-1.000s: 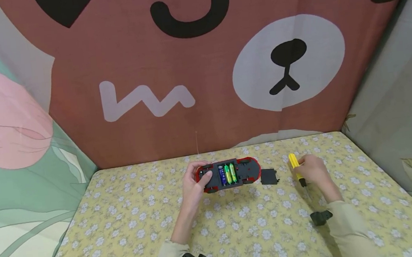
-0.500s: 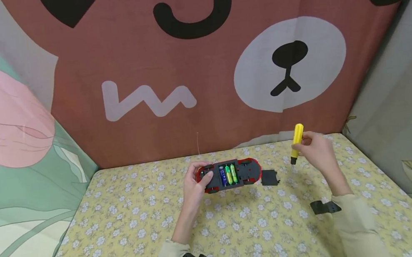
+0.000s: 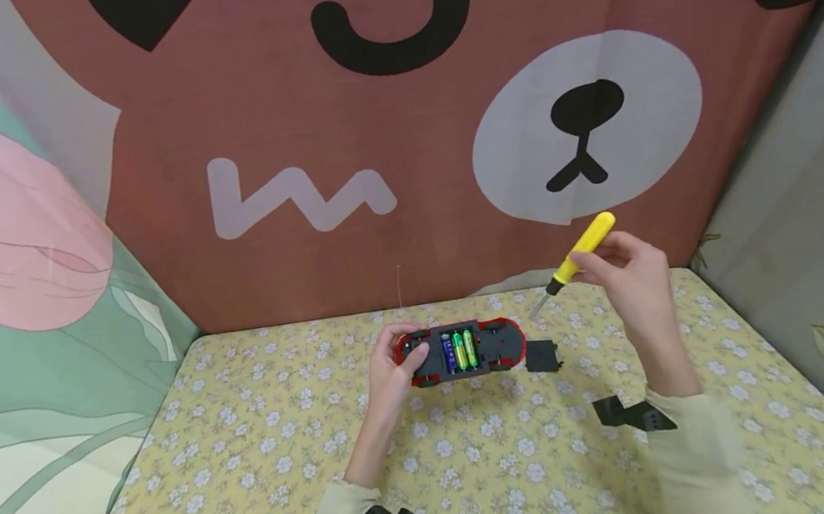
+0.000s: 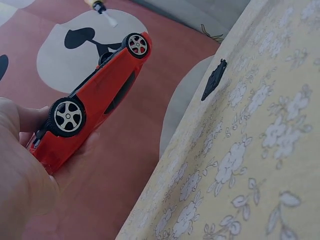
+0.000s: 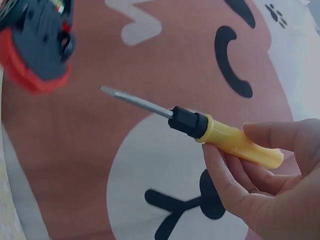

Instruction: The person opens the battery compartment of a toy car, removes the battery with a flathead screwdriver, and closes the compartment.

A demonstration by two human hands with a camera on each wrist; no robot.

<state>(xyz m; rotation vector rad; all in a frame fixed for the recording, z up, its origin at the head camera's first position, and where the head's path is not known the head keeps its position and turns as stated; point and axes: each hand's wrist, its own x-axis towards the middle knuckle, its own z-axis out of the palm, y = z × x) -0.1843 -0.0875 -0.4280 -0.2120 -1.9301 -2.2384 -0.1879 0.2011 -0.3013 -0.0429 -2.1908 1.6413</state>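
Observation:
A red toy car point(image 3: 497, 344) is held underside toward the head camera by my left hand point(image 3: 392, 376), the thumb across one end of the chassis. Its battery bay is uncovered and holds a blue battery point(image 3: 448, 354) and two green batteries point(image 3: 464, 349). In the left wrist view the car's red side point(image 4: 107, 100) and silver-spoked wheels show. My right hand point(image 3: 633, 284) pinches a screwdriver point(image 3: 591, 240) by its yellow handle, above the table. The screwdriver's shaft point(image 5: 137, 102) slants toward the car, its tip apart from it.
Just right of the car, a black battery cover point(image 3: 541, 356) lies on the table point(image 3: 479, 468) with its yellow floral cloth. Behind stands a curtain point(image 3: 308, 276) with a bear print. A thin antenna wire point(image 3: 399, 288) rises near the left hand.
The right hand has lifted the screwdriver from near the table and swung its tip toward the car. The left hand and the car have stayed almost still.

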